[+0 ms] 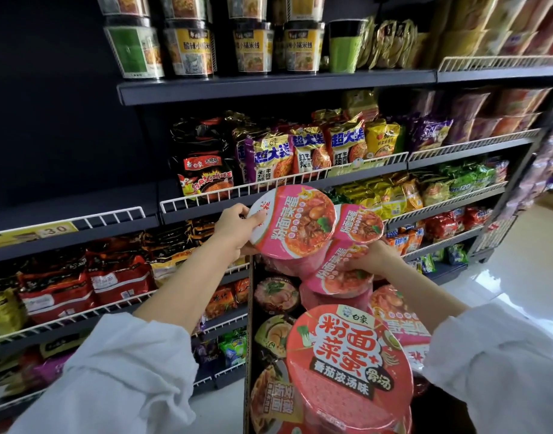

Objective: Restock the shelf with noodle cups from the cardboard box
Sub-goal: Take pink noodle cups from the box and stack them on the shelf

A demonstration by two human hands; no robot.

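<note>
- Our left hand (234, 227) grips the rim of a pink noodle cup (295, 220), lid tilted toward us, in front of the shelf (278, 186).
- Our right hand (370, 256) holds a second cup (337, 270) just below, on the stack.
- The left hand is nearer the shelf.

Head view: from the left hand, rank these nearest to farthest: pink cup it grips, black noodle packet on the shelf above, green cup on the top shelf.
1. Pink cup, gripped by the left hand.
2. Black noodle packet, just above, behind the wire rail.
3. Green cup, far up and right.

right hand (370, 256) fingertips behind pink noodle cup (341, 270); top-shelf cups (187, 7) cropped; far-right packets (544, 170) blurred
</note>
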